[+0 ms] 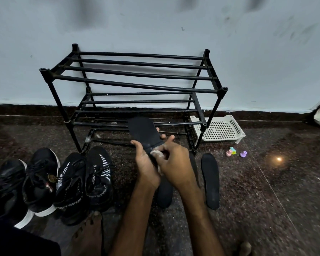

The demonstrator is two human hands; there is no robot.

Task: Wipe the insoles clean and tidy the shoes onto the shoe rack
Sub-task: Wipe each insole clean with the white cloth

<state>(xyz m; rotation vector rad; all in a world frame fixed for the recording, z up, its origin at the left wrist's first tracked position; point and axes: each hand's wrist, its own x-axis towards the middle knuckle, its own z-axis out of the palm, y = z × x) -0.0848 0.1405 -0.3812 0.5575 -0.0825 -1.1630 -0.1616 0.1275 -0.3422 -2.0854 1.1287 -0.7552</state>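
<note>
Left hand [146, 163] grips the black insole [142, 129], which runs away from it; right hand [174, 163] pinches what is probably a wipe [156, 153] against its near end.

Speckled floor [266, 200]: black rack [137, 84], four shoes [98, 178], insoles [210, 180], white basket [220, 128], pastel pegs [235, 152].

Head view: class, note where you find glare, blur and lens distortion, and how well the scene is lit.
Head view: dim overall, so the black shoes and the loose insole lose detail; one small glare spot on the polished floor right of the shoe rack; smeared dark blur along the top of the wall; the wide-angle lens bows the skirting line slightly.
</note>
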